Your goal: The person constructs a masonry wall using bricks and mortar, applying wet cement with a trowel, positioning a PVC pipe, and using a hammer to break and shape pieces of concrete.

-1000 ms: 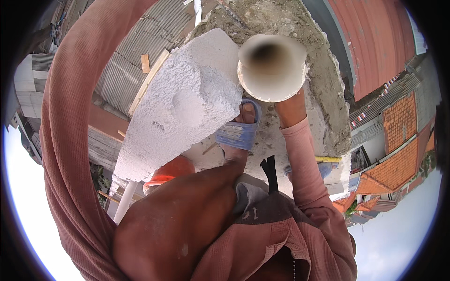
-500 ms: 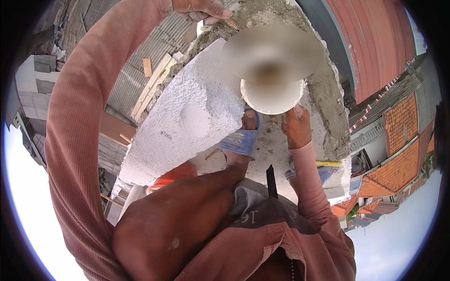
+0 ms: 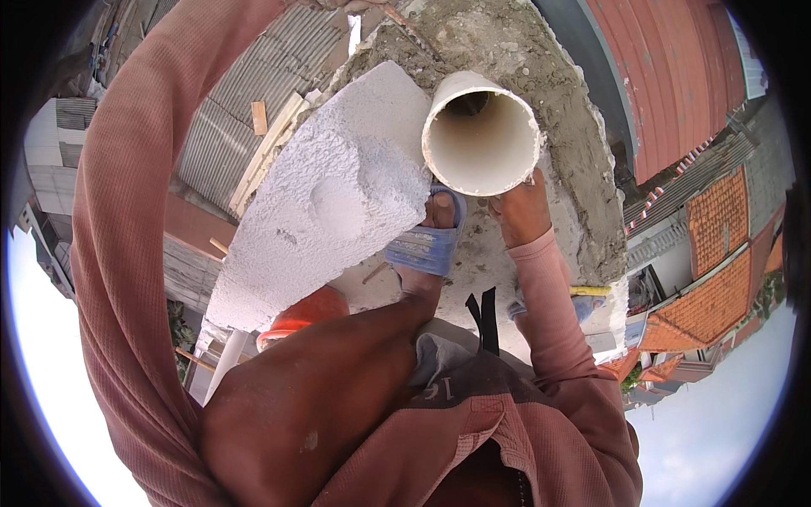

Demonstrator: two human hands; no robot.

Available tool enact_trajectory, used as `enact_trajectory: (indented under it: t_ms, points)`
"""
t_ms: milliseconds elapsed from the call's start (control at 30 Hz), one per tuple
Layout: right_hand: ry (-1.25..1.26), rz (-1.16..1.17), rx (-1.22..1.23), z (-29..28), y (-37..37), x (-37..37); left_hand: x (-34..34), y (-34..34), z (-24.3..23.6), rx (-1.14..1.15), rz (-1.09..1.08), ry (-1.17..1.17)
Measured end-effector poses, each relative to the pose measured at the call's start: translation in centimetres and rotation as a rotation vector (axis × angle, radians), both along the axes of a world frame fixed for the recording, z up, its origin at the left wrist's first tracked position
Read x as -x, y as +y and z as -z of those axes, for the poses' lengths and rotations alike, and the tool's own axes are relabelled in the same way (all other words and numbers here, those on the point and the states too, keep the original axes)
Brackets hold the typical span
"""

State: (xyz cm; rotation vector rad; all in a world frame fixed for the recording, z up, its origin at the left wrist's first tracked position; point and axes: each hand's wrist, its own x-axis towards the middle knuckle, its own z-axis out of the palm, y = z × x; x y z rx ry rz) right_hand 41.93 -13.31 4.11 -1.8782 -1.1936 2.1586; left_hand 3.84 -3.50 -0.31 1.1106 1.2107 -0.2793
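Observation:
A wide white plastic pipe (image 3: 494,173) stands with its open end toward me; a dark round shape shows deep inside. My right hand (image 3: 524,211) holds the pipe's near side just under the rim, its fingers partly hidden behind it. At the top edge, mostly cut off, my left hand (image 3: 342,4) is closed at the end of a thin brown rod (image 3: 410,32), which slants down to the rough grey mortar (image 3: 481,34) beyond the pipe. Left of the pipe lies a large white rough-faced block (image 3: 338,186) with a shallow round hollow.
My foot in a blue sandal (image 3: 422,245) is beside the block. An orange-red container (image 3: 308,313) sits behind my knee. A yellow handle (image 3: 590,291) lies by my other foot. The ledge is high, with corrugated roofs (image 3: 279,80) and tiled roofs (image 3: 710,296) below.
The pipe's opening, blurred over before, now shows whole and slightly farther left. My left hand has slid up, mostly out of the picture. My right hand stays at the pipe.

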Motion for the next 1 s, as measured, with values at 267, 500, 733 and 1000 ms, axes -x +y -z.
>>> enact_trajectory:
  t_ms: [267,500,733,1000]
  points:
    - [-0.085,0.088,0.181,-2.1,0.7,-0.4,0.4,0.1,0.1,0.002,0.006,-0.006]
    - [0.086,0.242,0.017,0.9,-0.8,0.7,1.1,-0.3,0.2,-0.009,-0.006,-0.009]
    - [0.113,-0.238,-0.316,3.9,-2.1,-1.4,1.1,0.0,0.4,-0.028,-0.017,-0.036]
    - [-0.059,0.253,0.238,-0.3,0.0,1.4,0.9,0.1,0.2,-0.076,-0.018,-0.030]
